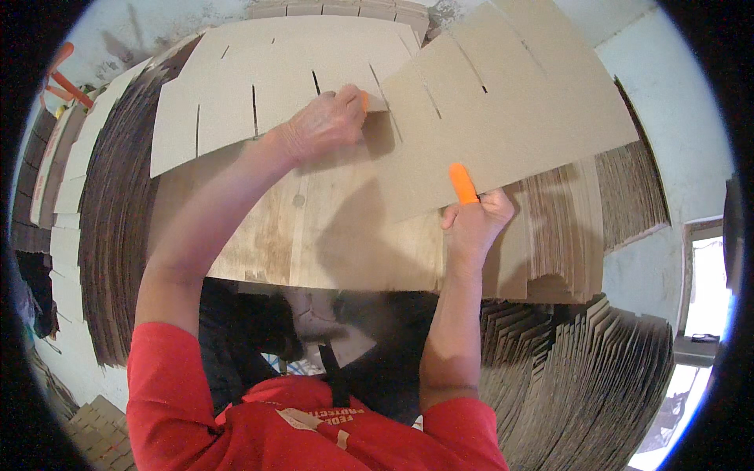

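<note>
A pale slotted cardboard sheet [228, 129] lies across the far left of the wooden tabletop [267, 235]. My left hand [330, 122] is closed on its edge near the middle, with an orange cover showing at a fingertip. To the right, a second, tan cardboard sheet [542, 110] with slots slants up and away, overlapping the first one's right end. My right hand [483, 216] grips its near edge. The index finger, in an orange finger cover [463, 184], lies stretched on its face while the other fingers are curled; what they do beneath is hidden.
Tall stacks of cardboard [118, 212] stand along the left. More cardboard piles [561, 228] sit at the table's right end, and a large fanned stack [581, 377] is below them. An orange-handled object [67, 78] is at the far left. A bright opening [703, 290] is at right.
</note>
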The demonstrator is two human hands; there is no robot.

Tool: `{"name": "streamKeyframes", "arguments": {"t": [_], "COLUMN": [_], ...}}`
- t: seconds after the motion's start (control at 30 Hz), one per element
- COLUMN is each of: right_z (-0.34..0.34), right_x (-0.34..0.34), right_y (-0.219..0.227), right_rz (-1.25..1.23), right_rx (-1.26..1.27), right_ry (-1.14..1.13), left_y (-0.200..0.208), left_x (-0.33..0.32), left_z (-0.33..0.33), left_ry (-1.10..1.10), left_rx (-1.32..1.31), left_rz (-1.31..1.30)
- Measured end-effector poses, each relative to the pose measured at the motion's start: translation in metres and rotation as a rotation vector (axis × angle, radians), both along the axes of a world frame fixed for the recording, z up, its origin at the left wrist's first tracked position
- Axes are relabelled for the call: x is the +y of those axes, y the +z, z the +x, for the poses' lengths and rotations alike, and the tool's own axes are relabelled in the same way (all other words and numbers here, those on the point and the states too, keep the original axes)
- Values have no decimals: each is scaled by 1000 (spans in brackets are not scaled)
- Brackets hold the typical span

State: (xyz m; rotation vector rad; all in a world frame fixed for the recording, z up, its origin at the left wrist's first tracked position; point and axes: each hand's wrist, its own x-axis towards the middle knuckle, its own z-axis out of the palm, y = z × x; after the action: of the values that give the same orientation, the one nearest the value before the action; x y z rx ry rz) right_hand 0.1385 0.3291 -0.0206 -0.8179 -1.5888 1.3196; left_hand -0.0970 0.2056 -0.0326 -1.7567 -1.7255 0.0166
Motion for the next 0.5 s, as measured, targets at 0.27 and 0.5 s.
{"name": "streamKeyframes", "arguments": {"t": [0.27,0.5], "right_z": [-5,-23], "right_x": [-3,-13], "right_y": [-8,-24], "right_rz": [-10,-14], "right_rx": [-69,-69], "right_ry": [21,37], "left_y": [-6,-35], "left_x": [-26,-54], "left_z": [63,124], "left_ry": [-104,-130], "left_rx": [-293,-505], "left_rz": [-228,-8]}}
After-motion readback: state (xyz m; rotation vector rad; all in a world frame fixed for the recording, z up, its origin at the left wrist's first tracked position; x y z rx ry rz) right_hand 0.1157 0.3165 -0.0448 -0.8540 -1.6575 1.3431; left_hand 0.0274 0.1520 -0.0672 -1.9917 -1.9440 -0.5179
